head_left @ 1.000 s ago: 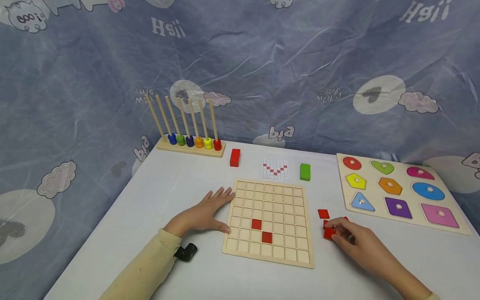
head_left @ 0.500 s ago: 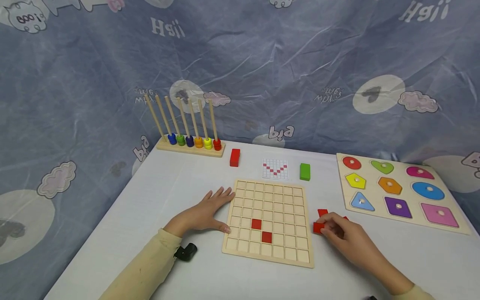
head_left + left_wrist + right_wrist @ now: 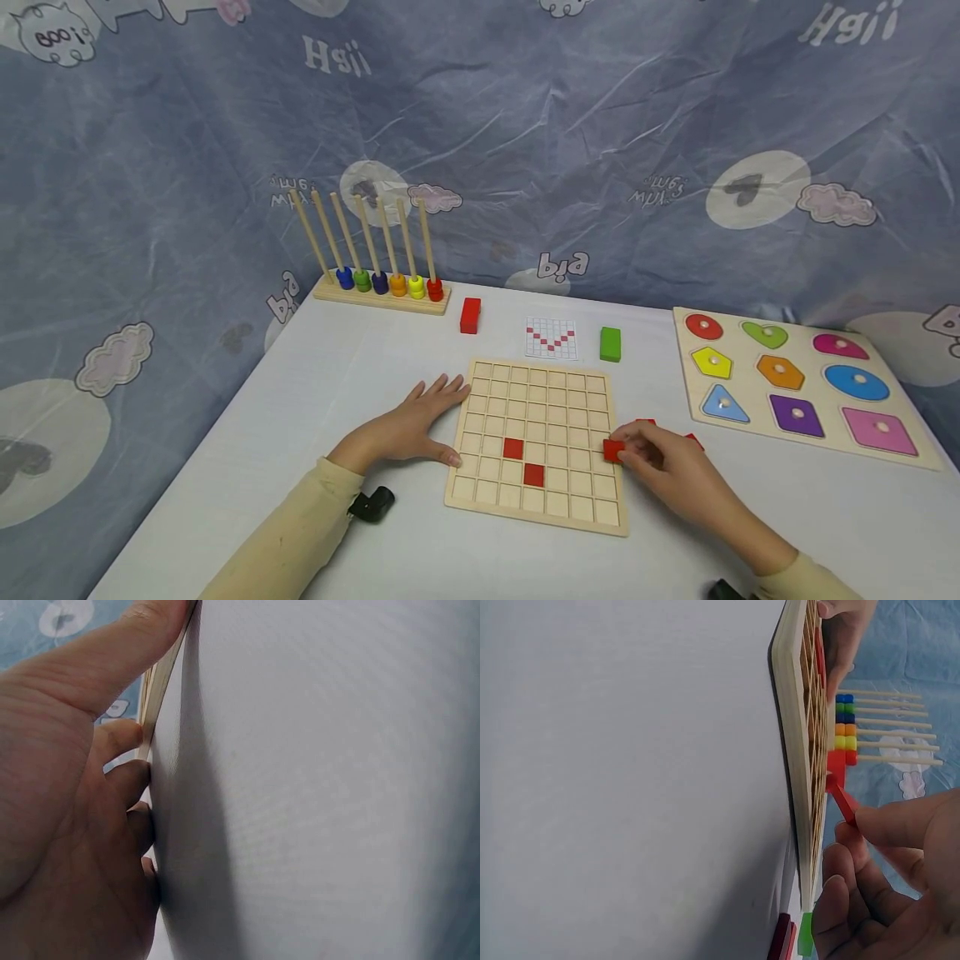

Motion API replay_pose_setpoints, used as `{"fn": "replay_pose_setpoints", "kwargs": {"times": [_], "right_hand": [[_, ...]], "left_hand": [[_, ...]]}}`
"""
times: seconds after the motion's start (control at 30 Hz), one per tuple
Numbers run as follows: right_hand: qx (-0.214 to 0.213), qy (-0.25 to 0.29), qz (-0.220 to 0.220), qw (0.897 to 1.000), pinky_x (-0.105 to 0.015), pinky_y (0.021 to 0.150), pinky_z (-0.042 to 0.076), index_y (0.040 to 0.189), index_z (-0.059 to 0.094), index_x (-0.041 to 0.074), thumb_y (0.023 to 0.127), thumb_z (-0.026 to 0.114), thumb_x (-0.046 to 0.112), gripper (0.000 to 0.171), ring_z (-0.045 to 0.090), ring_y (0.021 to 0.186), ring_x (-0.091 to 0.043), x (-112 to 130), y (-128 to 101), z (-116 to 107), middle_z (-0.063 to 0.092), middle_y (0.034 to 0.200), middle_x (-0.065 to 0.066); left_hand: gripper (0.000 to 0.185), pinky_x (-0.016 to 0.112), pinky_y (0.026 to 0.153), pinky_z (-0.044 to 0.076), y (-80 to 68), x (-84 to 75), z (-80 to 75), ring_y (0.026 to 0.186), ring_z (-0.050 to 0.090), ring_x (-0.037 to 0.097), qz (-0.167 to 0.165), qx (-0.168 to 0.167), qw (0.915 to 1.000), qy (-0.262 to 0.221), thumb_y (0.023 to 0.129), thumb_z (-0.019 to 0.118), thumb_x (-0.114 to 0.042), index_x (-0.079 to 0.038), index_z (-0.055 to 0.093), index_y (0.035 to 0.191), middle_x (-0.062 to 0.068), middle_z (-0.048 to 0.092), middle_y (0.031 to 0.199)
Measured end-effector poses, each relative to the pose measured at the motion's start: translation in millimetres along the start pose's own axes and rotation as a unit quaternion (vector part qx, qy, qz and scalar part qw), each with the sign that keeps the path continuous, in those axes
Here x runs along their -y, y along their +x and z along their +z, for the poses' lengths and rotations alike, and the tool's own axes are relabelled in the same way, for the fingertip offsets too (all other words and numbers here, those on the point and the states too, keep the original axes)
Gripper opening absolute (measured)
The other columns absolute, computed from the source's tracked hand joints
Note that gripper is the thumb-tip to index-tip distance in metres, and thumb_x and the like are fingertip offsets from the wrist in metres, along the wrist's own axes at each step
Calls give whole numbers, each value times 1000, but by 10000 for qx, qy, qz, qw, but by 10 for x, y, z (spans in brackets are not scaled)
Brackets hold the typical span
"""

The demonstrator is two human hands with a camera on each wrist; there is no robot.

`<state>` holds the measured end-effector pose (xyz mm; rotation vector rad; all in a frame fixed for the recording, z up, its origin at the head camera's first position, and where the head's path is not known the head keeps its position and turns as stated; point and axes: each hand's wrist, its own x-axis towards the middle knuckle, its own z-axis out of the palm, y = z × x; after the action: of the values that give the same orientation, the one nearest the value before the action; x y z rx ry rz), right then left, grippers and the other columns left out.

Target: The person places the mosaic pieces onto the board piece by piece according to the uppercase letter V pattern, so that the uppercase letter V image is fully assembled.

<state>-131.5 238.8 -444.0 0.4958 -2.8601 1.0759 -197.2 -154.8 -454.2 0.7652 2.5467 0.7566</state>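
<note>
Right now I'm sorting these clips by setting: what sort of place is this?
Probably a staged play or learning tabletop: a white table before a cartoon-print cloth backdrop, set with children's wooden toys: a grid board, a bead-and-rod counter and a shape puzzle.

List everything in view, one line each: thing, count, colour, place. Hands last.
grid board: one, pale wood, table centre.
placed tiles: two, red, in the board's lower cells.
held tile: one, red, over the board's right edge.
loose tiles: at least two, red, right of the board, partly hidden.
pattern card: one, white and red, behind the board.
red block: one, left of the card.
green block: one, right of the card.
peg rack: one, wood, six coloured beads, far left.
shape puzzle: one, nine coloured shapes, right.
left hand: flat against the board's left edge.
right hand: pinches the held tile.
</note>
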Motion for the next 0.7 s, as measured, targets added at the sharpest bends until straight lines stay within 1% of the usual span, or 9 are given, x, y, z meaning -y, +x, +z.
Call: {"fn": "replay_pose_setpoints", "kwargs": {"times": [0.17, 0.37, 0.53, 0.7], "right_hand": [[-26, -78, -57, 9999, -21, 64, 49, 106, 72, 19, 88, 79, 6, 23, 55, 73, -4, 61, 56, 50, 62, 81, 14], [114, -108, 129, 9998, -21, 64, 49, 106, 72, 20, 88, 79, 8, 23, 54, 72, -5, 153, 130, 105, 61, 80, 14], [204, 53, 91, 9997, -21, 64, 49, 106, 72, 21, 89, 79, 8, 22, 55, 71, -6, 201, 192, 173, 63, 80, 14], [330, 287, 224, 9988, -21, 63, 49, 108, 72, 20, 90, 78, 10, 22, 56, 72, -10, 263, 249, 225, 64, 82, 12]], "left_hand": [[111, 52, 125, -4, 2, 0, 1, 157, 0, 29, 1, -1, 10000, 4, 77, 88, -44, -13, 25, 163, 7, 12, 170], [111, 51, 126, -2, 2, -2, 7, 157, 1, 29, -10, -6, 10000, 46, 77, 87, -44, -13, 24, 163, 7, 12, 170], [111, 51, 126, -3, 6, 9, 8, 157, 0, 28, -26, 14, 10000, 89, 78, 87, -45, -13, 24, 163, 6, 12, 170], [111, 51, 126, -3, 11, 22, 14, 157, 0, 28, -26, 8, 9999, 111, 77, 87, -46, -14, 24, 163, 6, 12, 170]]}}
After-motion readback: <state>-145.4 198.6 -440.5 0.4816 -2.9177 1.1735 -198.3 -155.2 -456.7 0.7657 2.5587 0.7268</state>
